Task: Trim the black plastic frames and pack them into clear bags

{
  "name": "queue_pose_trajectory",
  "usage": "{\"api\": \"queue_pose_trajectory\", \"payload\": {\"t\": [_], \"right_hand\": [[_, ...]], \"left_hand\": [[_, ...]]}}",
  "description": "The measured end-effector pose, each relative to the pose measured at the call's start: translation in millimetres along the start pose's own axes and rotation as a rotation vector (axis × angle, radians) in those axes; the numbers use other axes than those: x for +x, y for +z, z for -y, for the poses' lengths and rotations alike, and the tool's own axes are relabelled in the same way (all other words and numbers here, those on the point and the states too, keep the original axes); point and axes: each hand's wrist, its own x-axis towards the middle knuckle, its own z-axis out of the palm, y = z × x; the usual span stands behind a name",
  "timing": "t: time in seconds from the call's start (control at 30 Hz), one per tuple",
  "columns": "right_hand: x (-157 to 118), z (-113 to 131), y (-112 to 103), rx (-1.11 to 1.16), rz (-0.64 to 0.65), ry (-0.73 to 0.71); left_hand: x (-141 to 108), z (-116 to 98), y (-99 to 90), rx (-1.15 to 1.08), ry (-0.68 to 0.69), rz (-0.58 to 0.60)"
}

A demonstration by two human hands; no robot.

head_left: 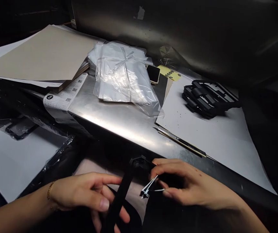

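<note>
**Two bare hands are seen at work below the edge of a stainless steel tabletop.** A small black-and-silver clip (145,191) is pinched between the fingertips of the right hand (190,184), with a thin wire (158,190) curving out from it. The fingers of the left hand (85,194), which wears a gold bracelet (49,190), are loosely curled and partly spread beside a long black strip (119,197). Whether that strip is gripped or merely touched cannot be told from this view. The strip rises from the bottom of the frame to an angular end piece (140,163), which lies just by the fingers of the right hand.

Beyond the hands, a bundle of clear plastic bags (119,76) is laid on the steel, near a smartphone (153,73) and a yellow sheet of black dot stickers (169,72). Black frame-shaped parts (209,98) are piled on a white sheet (214,152), with a craft knife (180,140) along its edge. A stack of beige board (39,53) sits at the far left, above a leaflet printed with QR codes (63,92).
</note>
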Motion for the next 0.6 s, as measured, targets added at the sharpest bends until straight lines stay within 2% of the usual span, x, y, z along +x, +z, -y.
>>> {"api": "queue_pose_trajectory", "payload": {"t": [0.07, 0.17, 0.23, 0.3, 0.37, 0.5, 0.6], "right_hand": [[11.1, 9.4, -1.8, -0.001, 0.11, -0.026], [23.0, 17.1, -3.5, 0.051, 0.232, -0.016], [25.1, 17.4, -5.2, 0.064, 0.253, -0.001], [22.4, 16.8, -6.7, 0.068, 0.214, 0.017], [16.2, 18.0, -6.2, 0.065, 0.064, 0.041], [-1.1, 27.6, 9.7, -0.093, -0.433, 0.012], [-11.4, 39.6, 37.3, -0.169, -0.603, -0.103]], "left_hand": [[3.1, 2.4, 3.1, 0.026, -0.059, 0.03], [7.9, 8.4, 5.5, 0.024, -0.048, 0.035], [9.0, 12.2, 6.4, 0.019, -0.03, 0.013], [7.5, 14.8, 8.6, 0.012, -0.022, -0.022], [3.6, 16.3, 13.0, 0.003, -0.005, -0.071], [-5.1, 18.1, 28.0, -0.047, 0.086, -0.207], [-4.3, 21.1, 39.1, -0.135, 0.171, -0.349]]}}
